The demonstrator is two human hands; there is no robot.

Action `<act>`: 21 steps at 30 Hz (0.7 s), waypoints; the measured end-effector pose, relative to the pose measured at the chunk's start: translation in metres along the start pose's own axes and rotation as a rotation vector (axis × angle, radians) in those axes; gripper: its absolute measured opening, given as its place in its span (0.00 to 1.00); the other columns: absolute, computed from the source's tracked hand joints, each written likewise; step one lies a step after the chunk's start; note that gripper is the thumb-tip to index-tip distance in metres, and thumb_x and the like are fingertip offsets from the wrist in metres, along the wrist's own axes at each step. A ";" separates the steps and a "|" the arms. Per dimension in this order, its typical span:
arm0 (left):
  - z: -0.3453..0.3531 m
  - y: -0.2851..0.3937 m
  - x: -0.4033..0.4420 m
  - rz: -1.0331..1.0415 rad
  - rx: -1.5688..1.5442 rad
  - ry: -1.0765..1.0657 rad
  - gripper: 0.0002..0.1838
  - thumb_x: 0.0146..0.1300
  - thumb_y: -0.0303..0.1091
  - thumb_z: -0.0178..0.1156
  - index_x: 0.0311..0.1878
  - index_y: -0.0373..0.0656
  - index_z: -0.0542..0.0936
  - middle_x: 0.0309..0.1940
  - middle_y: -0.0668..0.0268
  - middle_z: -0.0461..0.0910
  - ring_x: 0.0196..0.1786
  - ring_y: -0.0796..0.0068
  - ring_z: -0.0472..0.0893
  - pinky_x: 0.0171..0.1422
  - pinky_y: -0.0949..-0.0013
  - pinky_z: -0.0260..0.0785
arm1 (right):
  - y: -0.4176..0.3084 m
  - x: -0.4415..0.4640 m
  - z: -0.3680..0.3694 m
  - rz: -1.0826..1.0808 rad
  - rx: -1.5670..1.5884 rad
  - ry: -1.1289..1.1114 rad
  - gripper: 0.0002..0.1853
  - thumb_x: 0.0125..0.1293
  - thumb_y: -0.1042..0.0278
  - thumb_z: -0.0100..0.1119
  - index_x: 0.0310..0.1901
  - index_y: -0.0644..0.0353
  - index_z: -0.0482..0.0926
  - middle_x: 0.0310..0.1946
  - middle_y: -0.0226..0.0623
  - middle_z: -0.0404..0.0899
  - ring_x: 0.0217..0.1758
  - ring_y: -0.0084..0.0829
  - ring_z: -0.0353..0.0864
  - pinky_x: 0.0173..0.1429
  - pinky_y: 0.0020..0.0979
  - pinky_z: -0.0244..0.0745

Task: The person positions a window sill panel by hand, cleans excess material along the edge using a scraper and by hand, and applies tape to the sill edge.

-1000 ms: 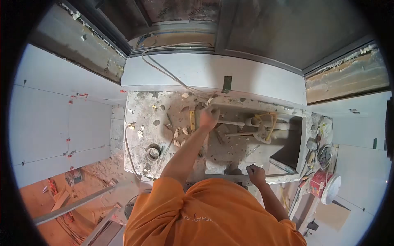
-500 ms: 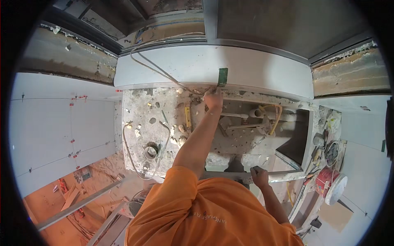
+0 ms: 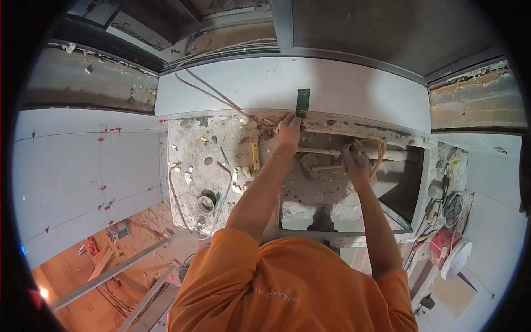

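Observation:
My left hand (image 3: 289, 131) is at the front lip of the white ledge (image 3: 232, 83), its fingers curled against the edge. What they hold, if anything, is hidden. Just beyond its fingertips a green strip (image 3: 303, 103) lies across the ledge, and a beige hose (image 3: 221, 98) runs down close by on the left. My right hand (image 3: 355, 160) is over the recessed opening in the counter, fingers somewhat apart beside the end of a pale pipe (image 3: 395, 155). I cannot tell whether it touches the pipe. A yellow spirit level (image 3: 255, 156) lies left of my left forearm.
Crumbs and a short pipe stub (image 3: 206, 204) are on the rough counter (image 3: 188, 149). A yellow hose (image 3: 381, 157) loops inside the opening. At right stand a red-and-white bucket (image 3: 449, 249) and a bucket of grey material (image 3: 453, 206). Metal bars (image 3: 113, 271) cross at lower left.
My right hand has left the front frame and reached forward over the opening to the pipe. My left hand stays at the ledge, while the view has shifted slightly.

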State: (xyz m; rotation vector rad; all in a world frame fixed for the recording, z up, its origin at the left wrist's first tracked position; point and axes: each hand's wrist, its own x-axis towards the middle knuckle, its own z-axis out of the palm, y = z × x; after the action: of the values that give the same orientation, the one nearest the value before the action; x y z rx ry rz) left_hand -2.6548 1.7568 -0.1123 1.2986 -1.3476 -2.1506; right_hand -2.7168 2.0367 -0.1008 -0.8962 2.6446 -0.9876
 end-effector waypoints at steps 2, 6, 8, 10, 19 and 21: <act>-0.003 0.006 -0.006 -0.056 0.035 -0.043 0.13 0.68 0.36 0.61 0.51 0.42 0.83 0.38 0.70 0.80 0.39 0.74 0.78 0.42 0.62 0.70 | -0.038 0.061 0.013 0.356 0.367 -0.019 0.16 0.71 0.61 0.58 0.52 0.63 0.83 0.41 0.46 0.85 0.45 0.48 0.84 0.47 0.50 0.77; -0.005 0.014 -0.021 -0.075 -0.129 -0.098 0.13 0.68 0.36 0.61 0.51 0.41 0.83 0.40 0.69 0.80 0.41 0.76 0.77 0.43 0.65 0.69 | 0.021 0.119 0.085 0.164 0.163 0.050 0.14 0.70 0.66 0.58 0.53 0.61 0.83 0.45 0.44 0.85 0.47 0.50 0.83 0.50 0.54 0.79; -0.007 0.018 -0.030 -0.079 -0.138 -0.101 0.13 0.68 0.36 0.61 0.51 0.41 0.83 0.39 0.69 0.80 0.40 0.76 0.77 0.43 0.65 0.69 | 0.029 0.124 0.087 0.086 0.019 0.048 0.13 0.71 0.65 0.58 0.50 0.61 0.84 0.44 0.45 0.86 0.45 0.50 0.84 0.50 0.53 0.80; -0.012 0.018 -0.037 -0.088 -0.156 -0.109 0.13 0.68 0.35 0.61 0.51 0.41 0.83 0.38 0.70 0.80 0.39 0.77 0.77 0.43 0.66 0.69 | 0.027 0.123 0.081 0.008 -0.118 0.055 0.12 0.71 0.64 0.58 0.47 0.62 0.85 0.43 0.45 0.86 0.41 0.51 0.84 0.47 0.53 0.80; -0.034 0.001 -0.007 -0.097 0.261 -0.142 0.10 0.69 0.33 0.60 0.49 0.41 0.83 0.35 0.71 0.80 0.36 0.78 0.77 0.42 0.71 0.68 | -0.012 0.126 0.059 0.427 0.237 0.109 0.12 0.69 0.60 0.60 0.43 0.59 0.86 0.39 0.49 0.87 0.37 0.57 0.83 0.41 0.52 0.78; -0.041 0.001 -0.014 -0.087 0.113 -0.197 0.10 0.69 0.33 0.59 0.48 0.41 0.83 0.35 0.71 0.80 0.37 0.79 0.77 0.42 0.71 0.69 | -0.014 0.122 0.056 0.348 0.163 0.131 0.13 0.68 0.59 0.61 0.43 0.59 0.87 0.38 0.51 0.87 0.37 0.57 0.83 0.42 0.51 0.77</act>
State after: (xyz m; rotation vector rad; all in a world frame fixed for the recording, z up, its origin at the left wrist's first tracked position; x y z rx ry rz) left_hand -2.6140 1.7416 -0.1106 1.2326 -1.5353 -2.3443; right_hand -2.7879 1.9256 -0.1294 -0.3312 2.6483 -1.1785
